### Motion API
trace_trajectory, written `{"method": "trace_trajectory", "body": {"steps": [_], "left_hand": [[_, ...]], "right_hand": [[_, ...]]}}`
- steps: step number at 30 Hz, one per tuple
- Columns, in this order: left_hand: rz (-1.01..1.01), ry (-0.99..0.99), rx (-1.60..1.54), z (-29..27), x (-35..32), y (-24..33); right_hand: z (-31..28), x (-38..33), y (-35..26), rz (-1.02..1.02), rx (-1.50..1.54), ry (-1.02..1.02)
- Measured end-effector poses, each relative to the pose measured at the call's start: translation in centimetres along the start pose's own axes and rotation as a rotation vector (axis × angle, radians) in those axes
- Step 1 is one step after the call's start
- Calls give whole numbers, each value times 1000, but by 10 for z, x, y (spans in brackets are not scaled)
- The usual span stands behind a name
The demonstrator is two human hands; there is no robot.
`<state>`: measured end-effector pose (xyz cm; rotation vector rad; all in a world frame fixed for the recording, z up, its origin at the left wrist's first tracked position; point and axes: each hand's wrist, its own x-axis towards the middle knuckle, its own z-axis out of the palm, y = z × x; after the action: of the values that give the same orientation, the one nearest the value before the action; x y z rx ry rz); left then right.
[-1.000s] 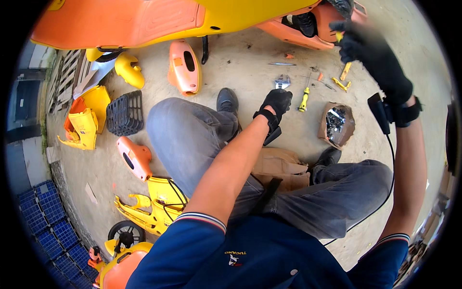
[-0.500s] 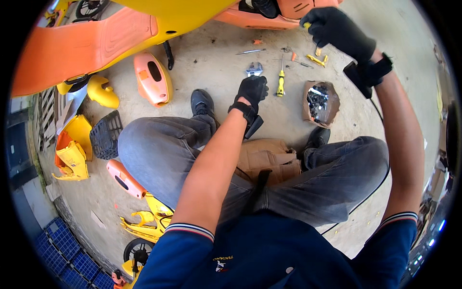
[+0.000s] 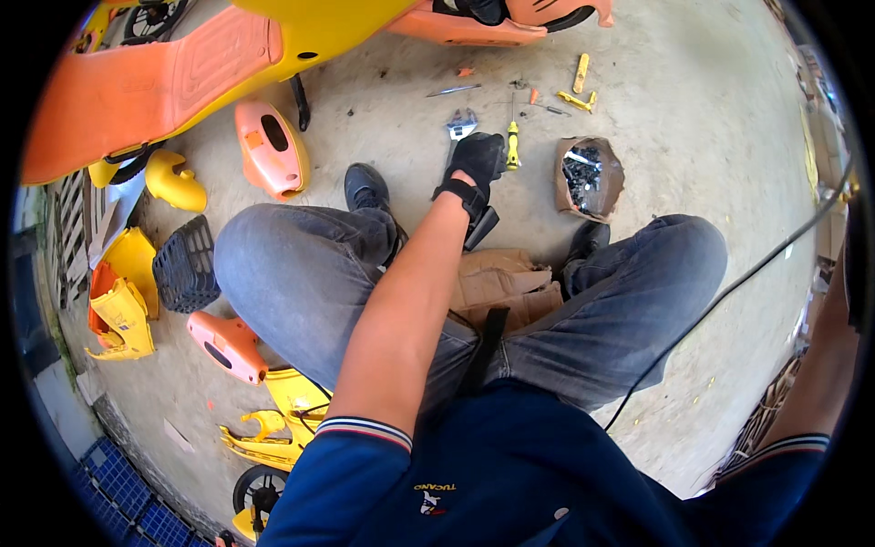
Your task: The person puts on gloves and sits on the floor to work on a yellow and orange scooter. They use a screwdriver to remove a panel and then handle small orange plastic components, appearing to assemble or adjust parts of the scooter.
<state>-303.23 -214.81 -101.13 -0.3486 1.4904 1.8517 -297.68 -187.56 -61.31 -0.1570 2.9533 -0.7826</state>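
The right hand has been swinging out of view, its fingers unseen, leaving the black-gloved left hand point(image 3: 478, 158) low above rough concrete floor point(image 3: 693, 128). Its fingers are curling together; shiny, flat-jawed wrench point(image 3: 462, 124) is showing just past them, whether gripped I cannot tell.

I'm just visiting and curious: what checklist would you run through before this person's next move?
1. Both hands visible: not ok; only the left hand shows, and the right forearm runs to the picture's edge.
2. Adjustable wrench close by: ok; its head shows just beyond the left hand.
3. Wrench firmly gripped: cannot tell; the glove hides the contact.
4. Yellow-handled screwdriver near: ok; it lies just right of the left hand.
5. Brown container open: ok; dark parts show inside.
6. Black cable clear of the tools: ok; it passes right of the container.
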Motion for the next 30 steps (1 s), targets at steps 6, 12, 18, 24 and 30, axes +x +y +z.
{"method": "trace_trajectory", "body": {"steps": [6,12,18,24,30], "left_hand": [[20,-1,-84,9,-17,14],[34,-46,-252,16,-31,32],[73,109,-176,15,-17,57],[69,195,-226,18,40,98],[48,256,-334,17,96,116]], "right_hand": [[14,46,-2,-60,86,163],[111,140,44,-183,155,204],[270,154,150,363,1611,244],[340,196,221,244,957,406],[336,238,224,357,1226,423]]}}
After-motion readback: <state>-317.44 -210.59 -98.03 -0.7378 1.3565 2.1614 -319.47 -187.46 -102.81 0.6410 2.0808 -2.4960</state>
